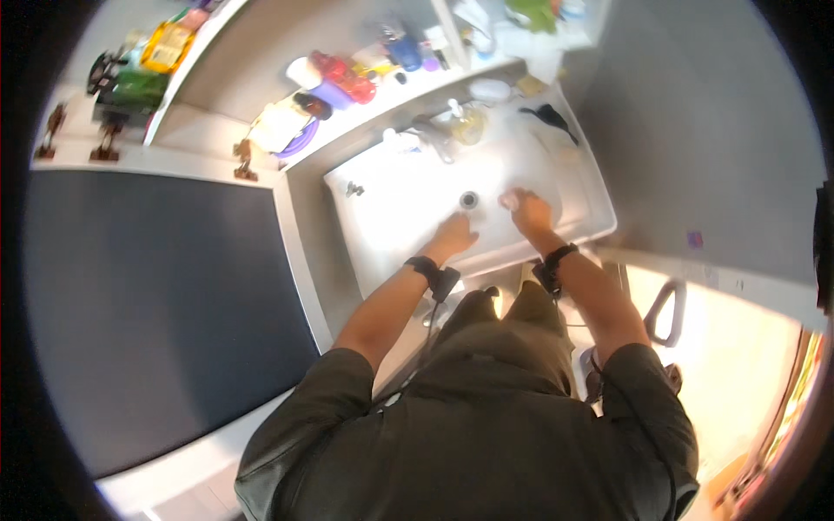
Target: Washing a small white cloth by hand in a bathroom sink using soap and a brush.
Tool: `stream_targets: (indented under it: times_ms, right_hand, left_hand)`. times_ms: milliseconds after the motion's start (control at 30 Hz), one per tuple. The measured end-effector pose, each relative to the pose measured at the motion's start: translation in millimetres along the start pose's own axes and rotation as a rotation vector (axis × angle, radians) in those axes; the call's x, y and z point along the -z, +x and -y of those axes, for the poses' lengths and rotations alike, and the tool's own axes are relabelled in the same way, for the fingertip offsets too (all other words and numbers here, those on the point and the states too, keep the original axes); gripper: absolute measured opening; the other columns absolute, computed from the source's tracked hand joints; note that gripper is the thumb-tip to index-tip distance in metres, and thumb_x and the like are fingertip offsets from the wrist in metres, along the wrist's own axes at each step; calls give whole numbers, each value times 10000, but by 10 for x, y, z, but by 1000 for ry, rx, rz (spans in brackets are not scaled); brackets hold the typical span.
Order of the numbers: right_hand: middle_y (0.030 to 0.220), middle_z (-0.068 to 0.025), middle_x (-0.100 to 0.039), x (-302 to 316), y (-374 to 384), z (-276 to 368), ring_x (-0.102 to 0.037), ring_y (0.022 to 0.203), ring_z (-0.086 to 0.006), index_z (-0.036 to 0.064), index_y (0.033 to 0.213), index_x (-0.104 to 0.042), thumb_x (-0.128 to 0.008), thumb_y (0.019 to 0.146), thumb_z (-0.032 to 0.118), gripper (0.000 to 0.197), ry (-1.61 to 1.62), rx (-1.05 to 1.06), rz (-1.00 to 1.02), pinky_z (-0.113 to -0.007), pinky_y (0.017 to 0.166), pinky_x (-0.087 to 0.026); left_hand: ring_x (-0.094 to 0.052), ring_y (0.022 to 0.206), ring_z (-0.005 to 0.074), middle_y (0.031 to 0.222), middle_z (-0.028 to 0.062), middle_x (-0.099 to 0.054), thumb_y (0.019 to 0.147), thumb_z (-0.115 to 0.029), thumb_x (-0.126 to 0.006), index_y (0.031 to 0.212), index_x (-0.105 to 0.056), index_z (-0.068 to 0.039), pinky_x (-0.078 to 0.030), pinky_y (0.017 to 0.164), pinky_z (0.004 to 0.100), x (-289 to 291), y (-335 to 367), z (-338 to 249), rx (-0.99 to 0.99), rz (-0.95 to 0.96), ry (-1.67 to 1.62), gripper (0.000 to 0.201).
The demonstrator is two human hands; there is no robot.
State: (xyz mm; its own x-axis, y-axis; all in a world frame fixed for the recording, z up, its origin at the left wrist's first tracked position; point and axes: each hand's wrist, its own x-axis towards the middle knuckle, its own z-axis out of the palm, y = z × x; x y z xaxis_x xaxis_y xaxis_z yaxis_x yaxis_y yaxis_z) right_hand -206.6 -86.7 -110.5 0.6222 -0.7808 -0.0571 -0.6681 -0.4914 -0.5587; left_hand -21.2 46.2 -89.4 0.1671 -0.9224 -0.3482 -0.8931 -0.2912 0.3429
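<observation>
Over the white washbasin (395,239), my right hand (532,215) is closed with its fingers curled around a small pale pinkish lump (510,201), perhaps soap; glare blurs it. To its left, my left hand (454,235) is curled in near the round drain (468,201), its thumb toward the right. Whether anything is inside the left hand is hidden. The two hands are apart. Behind them stands the tap (433,141) at the basin's back edge.
On the basin's back ledge are a pump bottle of yellowish liquid (468,125), a white soap dish (490,90) and a black brush-like item (553,118). A shelf above bears several bottles, a red one (345,80) among them. A dark panel (165,304) lies left; a grey wall (695,139) stands right.
</observation>
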Motion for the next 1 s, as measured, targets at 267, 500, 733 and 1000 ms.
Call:
stream_targets:
  times_ms: [267, 500, 733, 1000]
  right_hand:
    - [982, -123, -746, 1369, -697, 606, -697, 854, -245, 18, 1098, -705, -806, 767, 202, 392, 966, -362, 150, -357, 760, -513]
    - [1286, -146, -650, 668, -1008, 500, -634, 1174, -270, 62, 1234, -662, -681, 886, 129, 355, 872, -110, 124, -379, 1024, -492]
    - [1059, -129, -715, -83, -2595, 41, -662, 1055, -328, 136, 1014, -754, -693, 837, 342, 278, 145, -51, 274, -547, 1054, -390]
    - [894, -165, -725, 898, -5098, -1020, -683, 866, -377, 89, 942, -715, -760, 738, 296, 294, 497, -545, 115, -480, 790, -511]
  left_hand:
    - [-154, 1529, 426, 1635, 308, -129, 811, -416, -754, 1602, -169, -44, -233, 1218, 518, 159, 374, 468, 262, 408, 79, 1052]
    - [-530, 1210, 423, 1251, 297, -586, 766, -432, -830, 1145, -645, 45, -404, 1080, 466, -418, 494, 894, 130, -232, -323, 636]
    - [-330, 1443, 431, 1555, 310, -315, 843, -237, -719, 1493, -424, -23, -310, 1130, 608, -204, 82, 266, -118, -189, -55, 745]
    - [-610, 1183, 387, 1283, 249, -617, 848, -142, -675, 1129, -648, 23, -477, 1018, 407, -778, -840, -1664, -253, 406, 160, 327]
